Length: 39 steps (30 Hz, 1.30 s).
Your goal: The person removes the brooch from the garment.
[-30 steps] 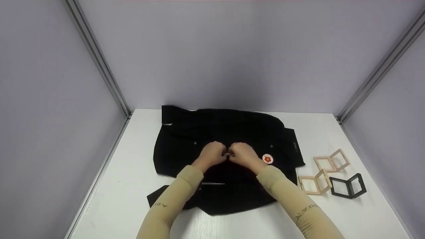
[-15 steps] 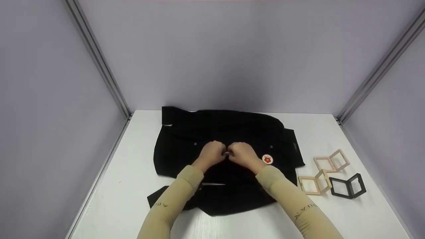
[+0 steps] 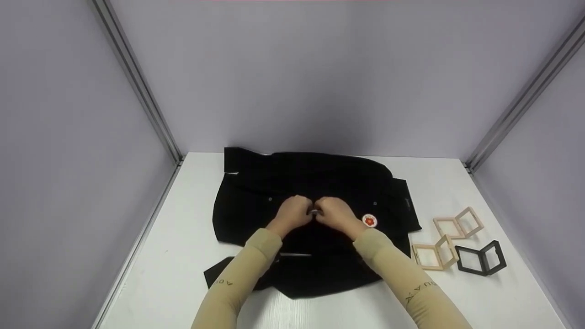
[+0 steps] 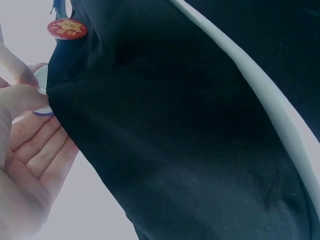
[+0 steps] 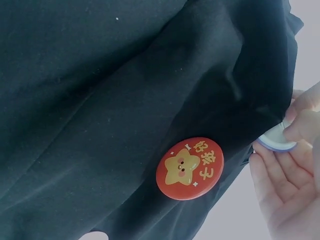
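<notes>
A black garment (image 3: pixel 338 178) lies spread over the white table. Near its middle my left hand (image 3: pixel 295 211) and right hand (image 3: pixel 335 213) meet, knuckles up. Between them they pinch a small round pin badge (image 5: pixel 277 140), its pale back and blue rim showing at the fabric's edge in both wrist views. Thumb and index grip it while the other fingers (image 4: pixel 45 150) stretch out beneath. A red badge (image 5: pixel 190 168) with a yellow star sits on the cloth nearby. Right of my right hand, a white badge (image 3: pixel 369 220) with a red flower sits on the garment.
On the right of the table (image 3: pixel 151 269) stand two light wooden hinged frames (image 3: pixel 427 266), (image 3: pixel 450 220) and a black hinged frame (image 3: pixel 471 273), all opened out. Grey-white panels (image 3: pixel 292 82) enclose the back and sides.
</notes>
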Tool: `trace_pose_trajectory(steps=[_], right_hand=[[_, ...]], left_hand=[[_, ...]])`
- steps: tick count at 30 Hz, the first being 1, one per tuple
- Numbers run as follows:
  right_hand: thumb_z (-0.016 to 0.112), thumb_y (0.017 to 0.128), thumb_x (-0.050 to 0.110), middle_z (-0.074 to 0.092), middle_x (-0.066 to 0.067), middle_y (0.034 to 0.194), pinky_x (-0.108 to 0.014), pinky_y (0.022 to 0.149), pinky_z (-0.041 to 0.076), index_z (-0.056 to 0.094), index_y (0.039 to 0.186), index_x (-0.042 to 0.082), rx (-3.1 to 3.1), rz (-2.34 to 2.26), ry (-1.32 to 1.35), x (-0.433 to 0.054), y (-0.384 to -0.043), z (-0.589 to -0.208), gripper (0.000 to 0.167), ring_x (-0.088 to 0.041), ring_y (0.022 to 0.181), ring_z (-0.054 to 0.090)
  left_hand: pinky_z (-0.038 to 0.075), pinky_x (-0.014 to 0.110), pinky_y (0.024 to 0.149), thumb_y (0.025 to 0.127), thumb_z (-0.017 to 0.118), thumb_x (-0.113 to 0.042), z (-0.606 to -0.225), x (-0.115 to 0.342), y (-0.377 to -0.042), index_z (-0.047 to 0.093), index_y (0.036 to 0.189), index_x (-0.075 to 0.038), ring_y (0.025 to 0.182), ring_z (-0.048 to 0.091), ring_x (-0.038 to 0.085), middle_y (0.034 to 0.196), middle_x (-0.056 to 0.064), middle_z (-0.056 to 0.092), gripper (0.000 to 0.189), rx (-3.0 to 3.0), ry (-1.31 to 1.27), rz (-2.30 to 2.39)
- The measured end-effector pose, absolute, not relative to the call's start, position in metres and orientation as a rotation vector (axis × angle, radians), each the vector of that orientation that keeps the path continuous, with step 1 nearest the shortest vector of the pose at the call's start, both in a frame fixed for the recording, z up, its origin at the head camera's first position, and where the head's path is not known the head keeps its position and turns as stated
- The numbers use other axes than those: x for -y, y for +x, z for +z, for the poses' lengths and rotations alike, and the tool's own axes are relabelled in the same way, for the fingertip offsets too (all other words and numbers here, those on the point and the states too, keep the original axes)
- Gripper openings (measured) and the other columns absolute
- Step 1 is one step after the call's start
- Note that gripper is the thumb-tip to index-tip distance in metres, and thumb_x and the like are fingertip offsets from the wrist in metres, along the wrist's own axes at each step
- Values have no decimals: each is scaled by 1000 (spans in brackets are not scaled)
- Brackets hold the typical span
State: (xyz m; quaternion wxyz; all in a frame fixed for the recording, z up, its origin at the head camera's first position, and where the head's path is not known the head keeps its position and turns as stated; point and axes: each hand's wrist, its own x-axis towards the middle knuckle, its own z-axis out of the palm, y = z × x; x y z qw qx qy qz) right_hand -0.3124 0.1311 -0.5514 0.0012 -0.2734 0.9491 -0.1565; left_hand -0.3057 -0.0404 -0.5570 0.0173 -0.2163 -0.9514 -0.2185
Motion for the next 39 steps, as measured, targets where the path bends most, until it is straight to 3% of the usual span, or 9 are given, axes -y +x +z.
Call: trace_pose_trajectory(steps=[5,11,16,24,34,39], right_hand=[[74,88,8,72,-9,83,-46,73,58,72,83,6,-2980,-491,-869,-133,-313,-552,5,-22,71,61],[72,81,8,71,-7,81,-45,70,57,73,81,7,-3004,-556,-901,-135,-312,-552,1,-22,70,60],[74,80,6,72,-6,82,-43,69,57,74,83,9,-3017,-589,-914,-135,-310,-554,4,-22,70,62],[76,84,7,75,-8,88,-46,74,60,78,89,6,-3030,-623,-864,-133,-308,-559,6,-26,77,69],[79,83,8,76,-8,90,-47,76,61,78,92,8,-3043,-692,-754,-131,-308,-562,9,-28,80,70],[79,83,7,76,-8,90,-47,77,61,78,92,7,-3050,-680,-751,-130,-307,-563,9,-28,81,72]], left_hand=[[41,28,57,91,76,-8,-559,40,-306,70,75,-8,56,43,12,66,0,61,17,2961,-645,-664],[49,29,58,93,77,-15,-561,39,-307,75,79,-8,57,47,11,70,3,70,16,2937,-669,-689],[43,27,55,90,77,-13,-562,39,-307,71,74,-11,55,47,11,65,-1,64,17,2930,-667,-705],[35,25,52,86,76,-13,-565,36,-306,51,65,-17,53,41,11,60,-5,48,33,2942,-613,-658],[40,28,55,88,76,-13,-566,33,-304,57,69,-14,56,45,13,66,-2,55,27,2932,-603,-624],[48,32,58,87,77,-15,-567,32,-303,63,72,-12,59,50,15,71,3,65,21,2954,-592,-572]])
